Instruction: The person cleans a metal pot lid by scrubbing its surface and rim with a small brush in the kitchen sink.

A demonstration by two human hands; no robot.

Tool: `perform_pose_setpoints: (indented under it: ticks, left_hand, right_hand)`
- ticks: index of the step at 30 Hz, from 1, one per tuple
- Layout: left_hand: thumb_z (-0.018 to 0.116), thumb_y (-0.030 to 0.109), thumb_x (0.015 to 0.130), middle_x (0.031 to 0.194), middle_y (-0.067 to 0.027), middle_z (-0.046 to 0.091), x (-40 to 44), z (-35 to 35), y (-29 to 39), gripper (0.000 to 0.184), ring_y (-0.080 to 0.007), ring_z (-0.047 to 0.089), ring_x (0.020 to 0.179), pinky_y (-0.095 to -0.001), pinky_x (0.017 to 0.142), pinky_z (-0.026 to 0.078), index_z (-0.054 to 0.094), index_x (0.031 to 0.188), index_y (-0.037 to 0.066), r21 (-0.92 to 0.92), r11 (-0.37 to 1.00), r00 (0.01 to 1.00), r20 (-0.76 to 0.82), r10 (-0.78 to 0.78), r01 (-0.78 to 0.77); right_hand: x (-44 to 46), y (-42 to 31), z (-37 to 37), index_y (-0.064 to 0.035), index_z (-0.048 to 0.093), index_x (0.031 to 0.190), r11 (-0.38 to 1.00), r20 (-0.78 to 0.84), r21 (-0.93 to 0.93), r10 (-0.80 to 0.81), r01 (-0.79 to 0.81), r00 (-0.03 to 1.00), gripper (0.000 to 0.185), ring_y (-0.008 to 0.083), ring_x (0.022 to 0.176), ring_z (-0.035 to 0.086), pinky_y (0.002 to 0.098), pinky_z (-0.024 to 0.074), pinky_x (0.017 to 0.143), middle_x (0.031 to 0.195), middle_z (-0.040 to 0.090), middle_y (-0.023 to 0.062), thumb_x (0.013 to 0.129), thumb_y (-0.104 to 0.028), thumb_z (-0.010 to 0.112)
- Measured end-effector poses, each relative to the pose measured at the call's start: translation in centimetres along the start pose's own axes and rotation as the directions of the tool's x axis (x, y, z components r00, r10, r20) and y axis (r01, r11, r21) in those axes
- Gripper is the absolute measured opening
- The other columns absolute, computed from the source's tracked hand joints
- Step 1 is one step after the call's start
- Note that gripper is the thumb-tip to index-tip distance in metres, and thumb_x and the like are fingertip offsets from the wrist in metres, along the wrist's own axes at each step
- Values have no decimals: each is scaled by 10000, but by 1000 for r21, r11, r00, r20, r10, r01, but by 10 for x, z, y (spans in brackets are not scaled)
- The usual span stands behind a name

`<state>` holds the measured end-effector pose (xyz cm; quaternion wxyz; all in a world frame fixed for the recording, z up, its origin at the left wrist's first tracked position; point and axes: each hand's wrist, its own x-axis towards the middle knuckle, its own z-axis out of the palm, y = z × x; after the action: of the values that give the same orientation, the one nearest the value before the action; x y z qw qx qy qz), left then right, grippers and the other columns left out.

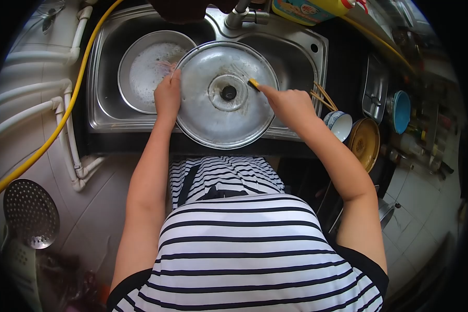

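Observation:
A round metal pot lid (197,114) with a black knob is held up over the sink, its top facing me. Brownish stains show around the knob. My left hand (167,99) is closed on the lid's left rim. My right hand (291,106) reaches over the lid's right side, closed on a small yellow-and-black scrubber (253,83) that touches the lid's surface near the knob. Most of the scrubber's shape is hidden by the fingers. Behind the left hand, a metal basin (135,83) with foamy water sits in the left sink bowl.
The double steel sink (105,112) has a faucet (236,20) at the back. A yellow detergent bottle (309,11) lies behind it. To the right are white bowls (341,126), chopsticks (325,96), a brown dish (364,143) and a blue bowl (401,112). A yellow hose (62,125) runs along the left.

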<state>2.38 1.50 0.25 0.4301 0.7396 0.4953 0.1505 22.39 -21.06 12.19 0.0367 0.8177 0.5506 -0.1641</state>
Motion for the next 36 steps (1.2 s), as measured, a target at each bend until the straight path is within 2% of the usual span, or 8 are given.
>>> perform_pose_setpoints:
  ticks: [4,15,17,20,23,26,30,36]
  left_hand:
    - [459,449,986,912,-265,677,5,0,-2,504,-436,644,890,-453,796,490,696,1016,5,37,999,999,51,-7,5]
    - [469,458,984,927,-250,687,9,-5,-4,518,-404,655,901,-422,821,489,682,1013,-13,109,994,997,82,16,-25]
    - [500,436,987,939,-202,696,4,-5,-12,499,-311,659,898,-378,824,484,666,1033,-32,-220,968,992,74,-106,120]
    - [515,405,997,938,-161,686,-28,-19,-9,471,-242,628,881,-348,810,474,650,1040,-44,-246,928,957,144,-250,280]
    - [504,384,1008,903,-161,679,-51,-10,-8,456,-242,620,847,-352,787,471,649,1007,-49,-370,912,982,5,-191,179]
    - [491,374,1013,838,-208,662,-42,3,-11,451,-301,616,780,-396,751,473,639,935,-46,-289,946,981,-81,-174,144]
    - [494,381,1009,805,-252,645,-29,5,-16,454,-379,605,737,-435,725,475,628,894,-37,-181,981,991,-103,-87,68]
    - [508,390,1001,795,-244,644,-20,8,-28,457,-374,607,733,-440,722,473,629,880,-33,-137,988,992,-94,-79,66]
  right_hand:
    - [43,-10,12,-230,633,1214,997,-169,45,-55,64,984,307,327,600,653,454,505,550,651,652,140,918,-195,560]
    - [-5,-13,5,-240,650,1191,998,-63,66,21,-16,998,273,334,582,652,445,521,538,641,653,126,930,-211,576]
    - [0,-14,11,-248,656,1182,995,-134,97,12,1,991,266,336,586,654,445,520,532,652,658,123,932,-214,574]
    - [-5,-19,17,-246,661,1173,982,-156,178,98,-69,983,249,342,637,668,447,528,578,698,675,132,944,-231,565]
    - [-9,-30,20,-239,654,1178,932,-105,309,230,-188,968,252,371,702,673,483,530,645,748,689,161,966,-250,518]
    - [-20,-37,27,-242,654,1191,917,-95,321,282,-238,955,262,372,715,675,486,531,661,765,692,164,973,-264,511]
    - [6,-39,24,-239,649,1193,918,-109,335,262,-213,959,266,372,712,676,487,530,660,767,692,164,970,-266,507]
    - [30,-38,19,-249,640,1224,962,-163,237,179,-138,970,280,357,715,673,467,531,668,758,685,159,967,-277,531]
